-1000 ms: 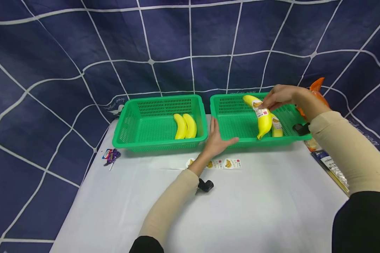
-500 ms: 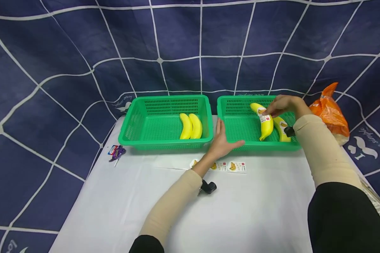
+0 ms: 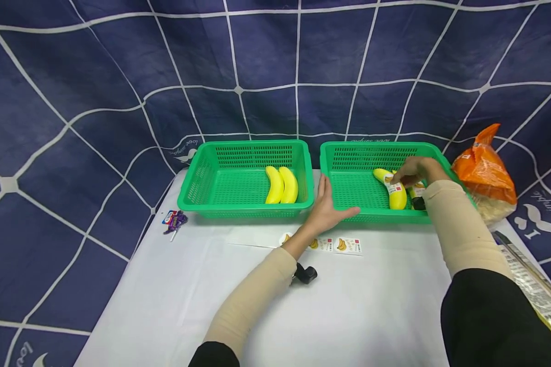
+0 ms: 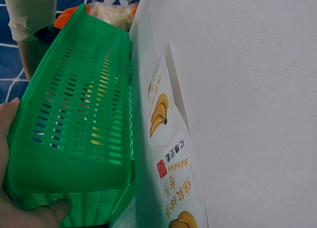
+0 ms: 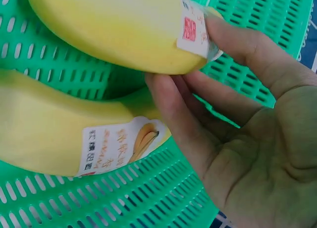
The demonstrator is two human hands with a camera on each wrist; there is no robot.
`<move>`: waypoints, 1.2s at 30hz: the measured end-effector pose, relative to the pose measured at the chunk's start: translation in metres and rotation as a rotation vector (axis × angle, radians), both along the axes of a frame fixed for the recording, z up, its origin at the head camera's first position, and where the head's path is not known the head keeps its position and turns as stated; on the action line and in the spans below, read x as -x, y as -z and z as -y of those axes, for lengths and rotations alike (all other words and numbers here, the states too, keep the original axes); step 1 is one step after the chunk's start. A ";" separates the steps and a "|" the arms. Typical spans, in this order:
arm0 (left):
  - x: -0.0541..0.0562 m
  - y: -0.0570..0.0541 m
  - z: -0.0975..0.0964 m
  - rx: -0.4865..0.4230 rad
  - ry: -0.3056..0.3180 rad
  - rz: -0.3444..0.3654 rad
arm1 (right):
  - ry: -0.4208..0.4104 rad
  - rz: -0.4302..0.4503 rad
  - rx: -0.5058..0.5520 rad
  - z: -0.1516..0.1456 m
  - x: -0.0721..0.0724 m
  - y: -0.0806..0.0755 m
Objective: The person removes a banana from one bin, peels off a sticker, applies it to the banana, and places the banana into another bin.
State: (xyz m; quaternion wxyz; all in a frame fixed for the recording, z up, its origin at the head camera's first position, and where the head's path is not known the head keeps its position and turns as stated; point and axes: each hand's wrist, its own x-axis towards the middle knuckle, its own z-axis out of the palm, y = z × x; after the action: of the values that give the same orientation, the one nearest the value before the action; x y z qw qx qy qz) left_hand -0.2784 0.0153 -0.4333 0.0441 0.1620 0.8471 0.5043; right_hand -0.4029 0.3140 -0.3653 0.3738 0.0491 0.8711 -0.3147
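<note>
My right hand (image 3: 415,171) pinches a yellow banana (image 3: 397,195) between thumb and fingers, low inside the right green basket (image 3: 372,216). In the right wrist view, this banana (image 5: 114,27) has a white label wrapped round it near my thumb. Beside it on the basket floor lies a second labelled banana (image 5: 44,129). At the basket's near left corner is my left hand (image 3: 323,211), fingers straight along the side and thumb spread along the front. The left wrist view shows its thumb (image 4: 54,210) against the basket wall (image 4: 74,173).
A left green basket (image 3: 239,208) holds two unlabelled bananas (image 3: 282,184). In front of the baskets lies a strip of banana stickers (image 3: 346,245). Wrapped sweets (image 3: 175,221) lie at the table's left edge. To the right stand an orange bag (image 3: 484,173) and a flat package (image 3: 528,280).
My right hand has lowered the labelled banana from above the right basket down beside the other one. The left hand keeps its place at the basket corner. The head view has shifted slightly.
</note>
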 end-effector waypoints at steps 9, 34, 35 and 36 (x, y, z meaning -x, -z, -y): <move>0.002 0.000 0.001 0.013 -0.003 -0.020 | 0.043 0.001 0.027 -0.004 0.000 -0.003; -0.002 -0.001 -0.001 0.036 -0.007 -0.012 | 0.003 -0.033 -0.153 0.015 -0.015 0.003; -0.003 -0.001 -0.002 0.036 -0.007 -0.011 | 0.005 -0.037 -0.160 0.015 -0.016 0.003; -0.003 -0.001 -0.003 0.036 -0.009 -0.009 | 0.011 -0.038 -0.159 0.014 -0.016 0.003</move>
State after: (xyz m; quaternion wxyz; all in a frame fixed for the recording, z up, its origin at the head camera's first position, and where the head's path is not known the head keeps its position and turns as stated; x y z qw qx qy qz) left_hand -0.2755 0.0180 -0.4321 0.0408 0.1599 0.8568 0.4884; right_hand -0.3867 0.3004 -0.3679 0.3504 0.0772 0.9000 -0.2474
